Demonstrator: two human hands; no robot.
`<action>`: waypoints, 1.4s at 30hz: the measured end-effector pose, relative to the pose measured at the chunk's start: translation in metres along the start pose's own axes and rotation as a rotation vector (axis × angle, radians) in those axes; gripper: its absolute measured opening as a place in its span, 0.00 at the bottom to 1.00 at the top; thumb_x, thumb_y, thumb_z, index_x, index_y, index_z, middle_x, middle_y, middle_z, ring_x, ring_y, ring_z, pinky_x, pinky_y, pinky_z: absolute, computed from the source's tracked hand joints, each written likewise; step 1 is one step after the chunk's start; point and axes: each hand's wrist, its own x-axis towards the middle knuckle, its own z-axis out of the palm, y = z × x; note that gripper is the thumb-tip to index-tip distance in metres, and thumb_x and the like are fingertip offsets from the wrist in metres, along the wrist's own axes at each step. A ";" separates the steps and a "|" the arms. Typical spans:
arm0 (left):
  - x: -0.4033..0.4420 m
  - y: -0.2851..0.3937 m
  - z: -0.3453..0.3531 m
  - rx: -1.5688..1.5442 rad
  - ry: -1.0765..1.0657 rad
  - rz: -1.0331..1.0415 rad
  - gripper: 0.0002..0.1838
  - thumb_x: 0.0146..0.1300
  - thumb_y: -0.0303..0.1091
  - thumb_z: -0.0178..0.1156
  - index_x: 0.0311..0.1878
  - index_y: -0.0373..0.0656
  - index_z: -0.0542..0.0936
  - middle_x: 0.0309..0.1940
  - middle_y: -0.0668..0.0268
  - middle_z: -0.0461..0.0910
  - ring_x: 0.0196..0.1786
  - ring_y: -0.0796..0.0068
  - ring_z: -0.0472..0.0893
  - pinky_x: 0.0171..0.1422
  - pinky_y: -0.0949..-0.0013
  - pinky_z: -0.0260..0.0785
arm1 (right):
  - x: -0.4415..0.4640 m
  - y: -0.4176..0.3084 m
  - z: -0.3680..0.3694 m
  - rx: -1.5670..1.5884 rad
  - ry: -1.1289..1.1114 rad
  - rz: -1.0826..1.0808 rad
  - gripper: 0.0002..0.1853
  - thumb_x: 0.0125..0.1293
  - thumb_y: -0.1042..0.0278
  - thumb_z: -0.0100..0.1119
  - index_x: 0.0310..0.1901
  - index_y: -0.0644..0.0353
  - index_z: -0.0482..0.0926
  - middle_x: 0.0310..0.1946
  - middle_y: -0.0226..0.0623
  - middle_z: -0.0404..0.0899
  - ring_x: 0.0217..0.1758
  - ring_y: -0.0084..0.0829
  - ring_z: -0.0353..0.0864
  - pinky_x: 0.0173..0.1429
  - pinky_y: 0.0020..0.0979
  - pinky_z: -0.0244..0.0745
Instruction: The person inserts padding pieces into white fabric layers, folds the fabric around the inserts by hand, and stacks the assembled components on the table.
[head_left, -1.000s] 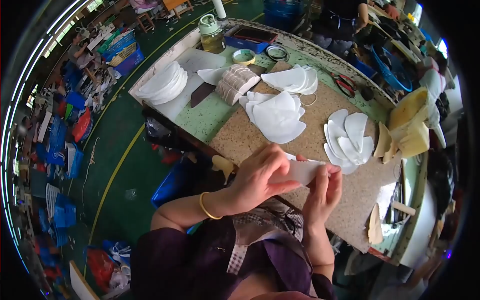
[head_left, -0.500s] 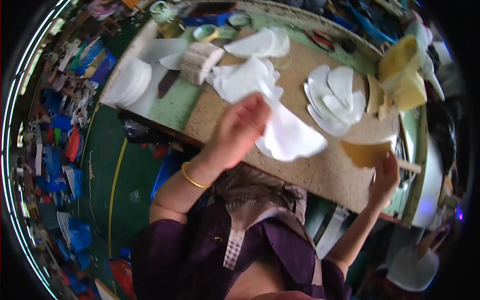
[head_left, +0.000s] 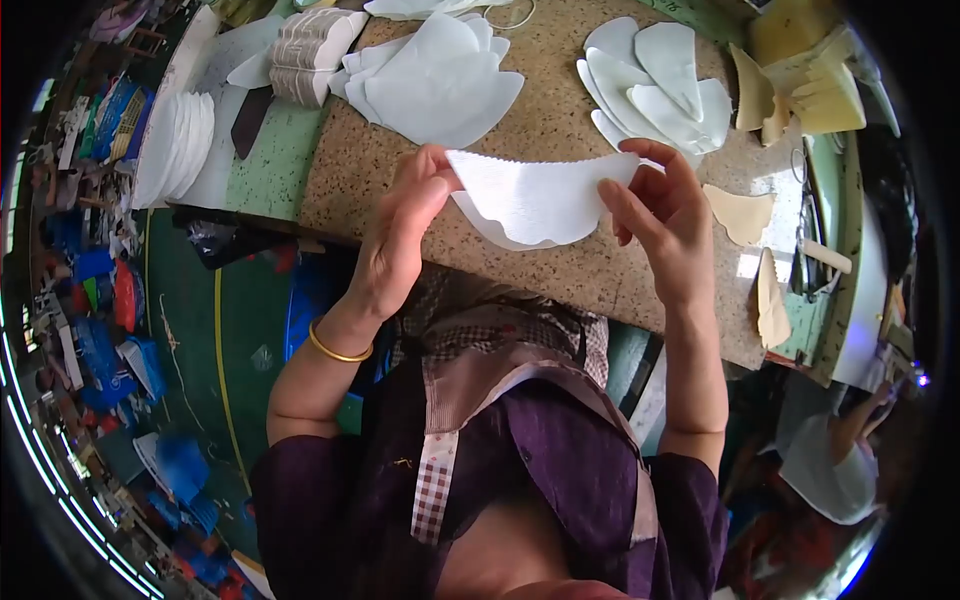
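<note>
A curved white piece (head_left: 540,200) with a finely toothed upper edge and a scalloped lower layer is stretched between my hands above the speckled board (head_left: 430,230). My left hand (head_left: 408,215) pinches its left corner between thumb and fingers. At the right end, my right hand (head_left: 665,215) grips the piece, thumb in front. Behind it lies a fanned pile of white pieces (head_left: 435,85), and a second pile (head_left: 665,90) spreads at the right. A tan scalloped piece (head_left: 740,213) rests flat to the right of my right hand.
A stack of white pieces (head_left: 178,145) and a tied beige bundle (head_left: 312,55) are at the table's left. Yellow blocks (head_left: 815,85), another tan piece (head_left: 772,305) and a wooden handle (head_left: 827,255) are at the right. Another person (head_left: 830,465) is at the lower right.
My right hand has left the tan piece on the board and moved left to grip the white piece. My left hand has moved left, and the view has shifted, with the table higher in frame.
</note>
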 end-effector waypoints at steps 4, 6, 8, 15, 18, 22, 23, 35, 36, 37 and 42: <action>0.002 -0.019 0.001 0.641 0.088 0.264 0.09 0.54 0.34 0.66 0.29 0.37 0.80 0.31 0.66 0.74 0.34 0.73 0.68 0.39 0.68 0.60 | 0.006 0.012 0.008 -0.299 -0.014 -0.031 0.19 0.58 0.76 0.62 0.51 0.66 0.69 0.21 0.30 0.76 0.23 0.17 0.73 0.29 0.22 0.69; 0.004 -0.030 0.005 0.671 0.170 0.249 0.12 0.46 0.35 0.70 0.21 0.39 0.78 0.28 0.68 0.75 0.34 0.70 0.69 0.40 0.66 0.61 | 0.006 0.017 0.010 -0.346 0.003 -0.017 0.20 0.57 0.76 0.62 0.51 0.65 0.69 0.21 0.33 0.77 0.24 0.20 0.75 0.31 0.24 0.71; 0.003 -0.037 0.008 0.762 0.158 0.254 0.12 0.46 0.35 0.70 0.20 0.40 0.77 0.28 0.69 0.75 0.35 0.70 0.70 0.40 0.66 0.60 | 0.005 0.022 0.011 -0.360 0.020 -0.003 0.20 0.57 0.75 0.62 0.51 0.64 0.69 0.22 0.34 0.78 0.24 0.22 0.76 0.32 0.24 0.71; 0.005 -0.047 0.009 0.943 0.135 0.317 0.14 0.42 0.37 0.71 0.21 0.44 0.73 0.30 0.70 0.72 0.36 0.69 0.69 0.41 0.63 0.58 | 0.005 0.031 0.014 -0.578 0.013 -0.041 0.19 0.56 0.72 0.62 0.49 0.60 0.69 0.21 0.36 0.77 0.22 0.30 0.78 0.30 0.30 0.73; 0.004 -0.035 0.015 1.209 0.114 0.294 0.17 0.41 0.39 0.71 0.28 0.44 0.72 0.30 0.68 0.69 0.36 0.68 0.69 0.41 0.63 0.59 | 0.003 0.029 0.020 -0.962 -0.034 -0.111 0.19 0.58 0.68 0.61 0.50 0.57 0.68 0.20 0.37 0.76 0.22 0.36 0.79 0.27 0.35 0.73; 0.016 -0.024 -0.030 1.334 0.124 0.093 0.20 0.42 0.38 0.72 0.34 0.41 0.74 0.32 0.64 0.71 0.35 0.68 0.71 0.37 0.66 0.63 | 0.004 0.028 0.018 -1.219 0.027 -0.276 0.20 0.60 0.59 0.62 0.50 0.55 0.67 0.19 0.38 0.77 0.21 0.40 0.80 0.24 0.39 0.71; 0.021 -0.022 -0.042 1.211 0.123 0.135 0.18 0.43 0.34 0.72 0.35 0.41 0.74 0.32 0.64 0.72 0.36 0.68 0.72 0.38 0.67 0.65 | 0.005 0.025 0.019 -1.254 0.000 -0.210 0.21 0.60 0.56 0.62 0.48 0.56 0.66 0.21 0.38 0.78 0.21 0.40 0.80 0.24 0.39 0.71; 0.065 0.013 -0.036 0.910 0.035 0.514 0.07 0.49 0.20 0.65 0.32 0.38 0.79 0.33 0.62 0.80 0.36 0.66 0.80 0.42 0.66 0.73 | -0.004 0.022 0.012 -0.946 0.031 -0.069 0.22 0.59 0.62 0.62 0.50 0.55 0.65 0.21 0.37 0.78 0.24 0.41 0.80 0.27 0.39 0.72; 0.058 0.023 -0.023 0.949 0.072 0.604 0.07 0.49 0.20 0.65 0.32 0.37 0.79 0.34 0.62 0.80 0.36 0.66 0.80 0.42 0.66 0.73 | -0.006 0.021 0.014 -0.875 0.012 -0.036 0.21 0.59 0.63 0.62 0.50 0.56 0.64 0.22 0.38 0.78 0.24 0.43 0.80 0.27 0.41 0.73; 0.050 0.023 -0.011 0.943 0.010 0.624 0.07 0.49 0.21 0.66 0.32 0.36 0.79 0.34 0.61 0.80 0.36 0.65 0.80 0.41 0.65 0.73 | -0.007 0.022 0.015 -0.871 0.019 -0.039 0.22 0.58 0.64 0.62 0.50 0.56 0.64 0.21 0.37 0.78 0.24 0.42 0.80 0.27 0.41 0.72; 0.044 0.000 0.005 0.948 -0.019 0.643 0.09 0.47 0.21 0.66 0.34 0.36 0.78 0.37 0.62 0.79 0.36 0.65 0.79 0.41 0.66 0.73 | -0.007 0.024 0.019 -0.869 0.056 -0.061 0.23 0.57 0.65 0.64 0.51 0.55 0.64 0.19 0.35 0.77 0.23 0.41 0.79 0.27 0.40 0.72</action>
